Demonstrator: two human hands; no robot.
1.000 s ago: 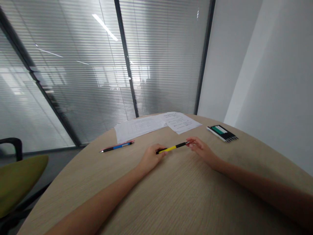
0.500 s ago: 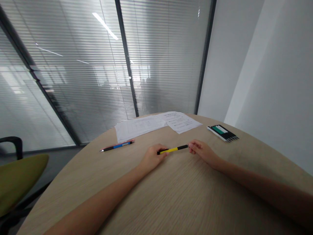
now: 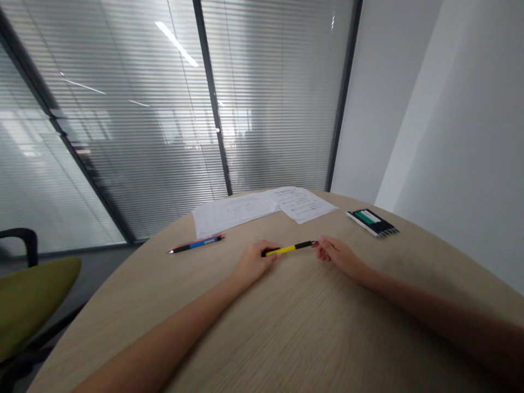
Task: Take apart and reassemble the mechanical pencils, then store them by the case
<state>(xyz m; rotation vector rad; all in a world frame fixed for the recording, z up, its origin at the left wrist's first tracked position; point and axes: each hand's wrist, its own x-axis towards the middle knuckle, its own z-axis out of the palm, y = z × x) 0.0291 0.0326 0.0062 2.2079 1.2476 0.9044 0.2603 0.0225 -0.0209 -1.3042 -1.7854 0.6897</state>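
Here, in the head view, the left grip [image 3: 252, 264] pinches one end of a single yellow-and-black pen [image 3: 287, 249], the right grip [image 3: 334, 254] its tip. One blue-and-black pen [image 3: 197, 245] lies left of them; beyond, at least two printed sheets [image 3: 305, 206]; farther right, one flat pack [image 3: 372, 220] holding several pens, too small to count.

Printed paper sheets [image 3: 235, 214] are lying partly overlapped at the far edge of the table [image 3: 262, 338]. A blue-and-black pen [image 3: 196, 245] is resting near their left corner. A flat pen pack [image 3: 372, 222] is lying to their right. A green chair [image 3: 36, 300] is standing at left. Slatted blinds [image 3: 278, 109] are covering the background, adjoining a pale wall [image 3: 462, 164].
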